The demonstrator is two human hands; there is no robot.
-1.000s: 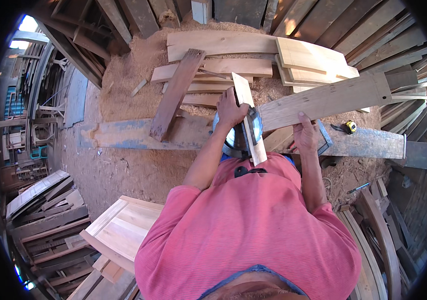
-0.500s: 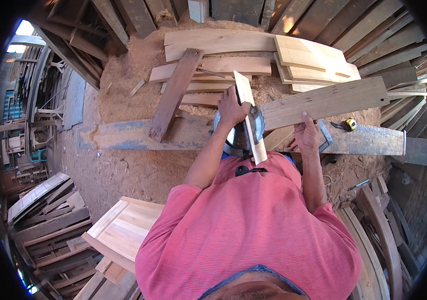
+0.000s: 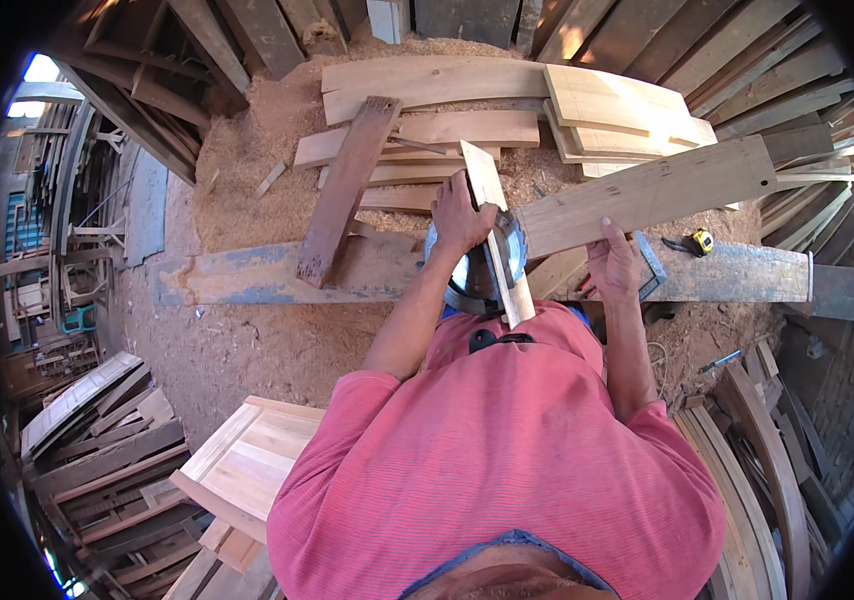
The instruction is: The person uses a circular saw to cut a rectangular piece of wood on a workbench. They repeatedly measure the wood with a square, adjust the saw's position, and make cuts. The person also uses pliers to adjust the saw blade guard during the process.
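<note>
Shift since the earlier frame: slight; the far end of the wide board swings a little away from the body, part of which may be camera tilt, while both hands keep their places.
Left hand: clamped round the upper part of the narrow pale board, thumb on its face.
Right hand: apart from the left, gripping the wide board's near edge, thumb on top, fingers hidden below.
Metal disc: shows on both sides of the narrow board, near the left hand; probably a saw blade, though whether it spins I cannot tell.
Wide board: slants rightward from beside the disc; contact there is unclear.
Disc risk: a slip of the left thumb or wrist could bring skin onto the edge.
Board risk: with only one hand seen on it, the wide board could twist or bind if its far end sags.
Cloth risk: the pink shirt and black strap lie close to the narrow board's near end and could snag if the disc runs.
Long plank: crosses beneath, bearing a yellow tape measure.
Beyond: a reddish board leans over pale boards on sawdust.
</note>
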